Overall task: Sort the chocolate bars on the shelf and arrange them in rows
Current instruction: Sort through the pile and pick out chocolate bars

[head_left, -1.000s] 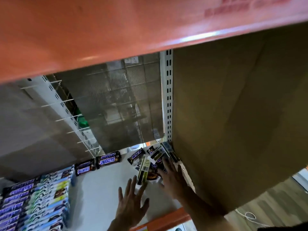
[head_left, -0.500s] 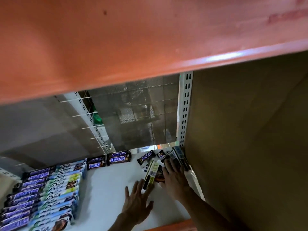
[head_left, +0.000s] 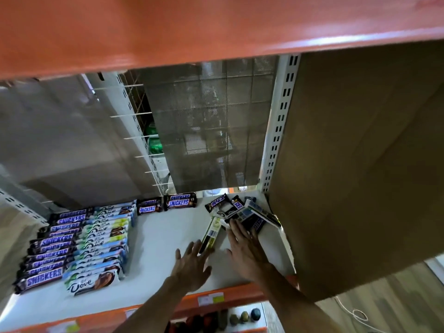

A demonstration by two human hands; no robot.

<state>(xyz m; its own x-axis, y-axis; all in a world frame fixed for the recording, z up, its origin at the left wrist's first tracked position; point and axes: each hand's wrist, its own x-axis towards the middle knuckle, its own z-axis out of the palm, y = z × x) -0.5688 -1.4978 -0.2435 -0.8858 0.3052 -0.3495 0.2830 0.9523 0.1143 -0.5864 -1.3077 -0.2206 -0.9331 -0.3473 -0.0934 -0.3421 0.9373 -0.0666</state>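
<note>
A jumbled pile of chocolate bars (head_left: 242, 211) lies at the back right of the white shelf (head_left: 165, 236). My right hand (head_left: 245, 248) lies flat with straight fingers on the pile's near edge. My left hand (head_left: 192, 265) is spread open on the shelf, its fingertips touching a green-and-white bar (head_left: 211, 233) that lies lengthwise. At the left, a row of Snickers bars (head_left: 48, 251) and a row of Dove bars (head_left: 103, 246) lie overlapped. Two more Snickers bars (head_left: 168, 204) sit at the back.
A big cardboard box (head_left: 360, 164) fills the right side beside the pile. An orange shelf (head_left: 168, 27) overhangs above. A mesh back panel (head_left: 209, 121) and perforated uprights stand behind. The orange front rail (head_left: 216, 300) carries price tags; small items sit on a lower shelf.
The view has dropped and shows more of the shelf front. Both hands stay near the pile; my right hand has slid slightly back toward me.
</note>
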